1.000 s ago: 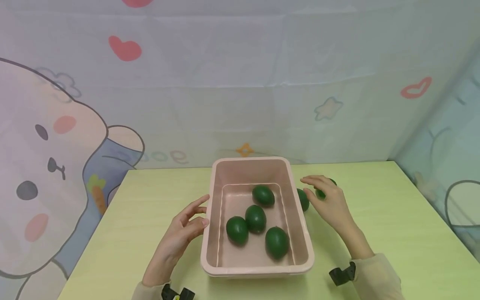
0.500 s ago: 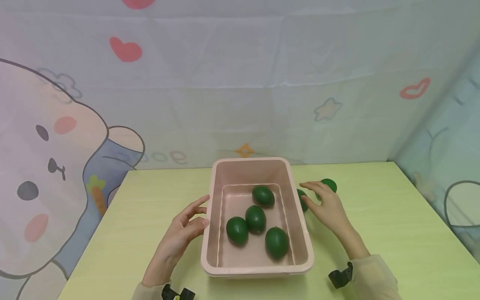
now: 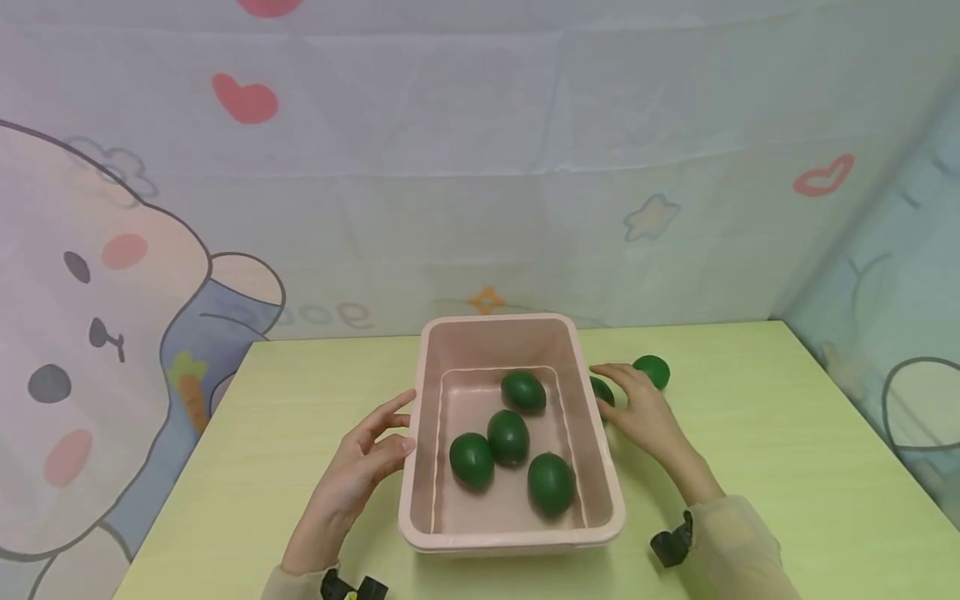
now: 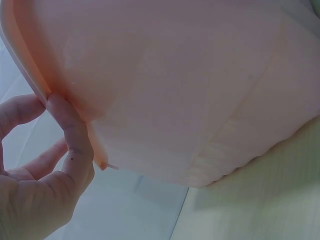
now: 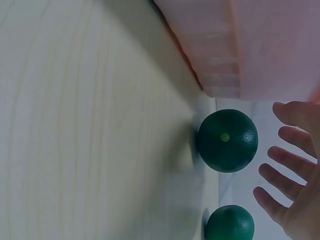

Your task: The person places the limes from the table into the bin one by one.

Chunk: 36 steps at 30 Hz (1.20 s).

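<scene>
A pink plastic bin point(image 3: 510, 542) stands on the table, with several dark green avocados inside, one of them an avocado point(image 3: 551, 485) near its front right corner. At its left side my left hand point(image 3: 362, 462) rests its fingertips and thumb against the rim; the left wrist view shows the fingers point(image 4: 70, 125) bent at the lip. My right hand point(image 3: 643, 412) is beside the right wall, fingers spread and slightly bent over an avocado point(image 5: 227, 141) on the table. In the right wrist view a gap shows between the fingers and this avocado.
Another avocado point(image 3: 652, 372) lies on the table behind my right hand. The light green table point(image 3: 795, 433) ends at the back against a patterned cloth point(image 3: 525, 208) with a cartoon bear at the left.
My right hand has moved left and slightly down, closer to the avocado by the bin, uncovering the farther avocado. My left hand and the bin stay in place.
</scene>
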Motion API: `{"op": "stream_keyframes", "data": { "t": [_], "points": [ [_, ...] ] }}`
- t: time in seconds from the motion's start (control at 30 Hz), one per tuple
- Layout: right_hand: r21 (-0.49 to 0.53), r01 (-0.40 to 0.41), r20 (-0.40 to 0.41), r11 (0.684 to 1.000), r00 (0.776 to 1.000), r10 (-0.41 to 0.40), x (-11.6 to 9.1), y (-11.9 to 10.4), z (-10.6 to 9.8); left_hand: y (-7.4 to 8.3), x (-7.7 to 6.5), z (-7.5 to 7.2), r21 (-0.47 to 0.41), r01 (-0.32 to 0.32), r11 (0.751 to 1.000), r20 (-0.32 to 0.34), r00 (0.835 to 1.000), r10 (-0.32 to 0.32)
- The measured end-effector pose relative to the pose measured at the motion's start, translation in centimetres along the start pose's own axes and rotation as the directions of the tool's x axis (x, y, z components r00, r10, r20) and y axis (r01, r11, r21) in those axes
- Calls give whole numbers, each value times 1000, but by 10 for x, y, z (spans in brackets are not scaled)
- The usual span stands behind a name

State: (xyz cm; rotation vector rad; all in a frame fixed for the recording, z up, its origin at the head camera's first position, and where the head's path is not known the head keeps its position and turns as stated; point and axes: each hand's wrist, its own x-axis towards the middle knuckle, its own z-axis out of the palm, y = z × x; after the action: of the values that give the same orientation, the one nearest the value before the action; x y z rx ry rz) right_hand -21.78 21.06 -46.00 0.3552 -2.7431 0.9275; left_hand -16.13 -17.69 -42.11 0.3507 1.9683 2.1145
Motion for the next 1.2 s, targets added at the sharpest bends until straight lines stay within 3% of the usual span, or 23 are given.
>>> {"op": "stream_keyframes", "data": {
  "t": [1.2],
  "points": [
    [27,-33,106,999,994,30,12,7,9,0,-1,0,-9,-6,1000,3,1000,6]
  ]
}}
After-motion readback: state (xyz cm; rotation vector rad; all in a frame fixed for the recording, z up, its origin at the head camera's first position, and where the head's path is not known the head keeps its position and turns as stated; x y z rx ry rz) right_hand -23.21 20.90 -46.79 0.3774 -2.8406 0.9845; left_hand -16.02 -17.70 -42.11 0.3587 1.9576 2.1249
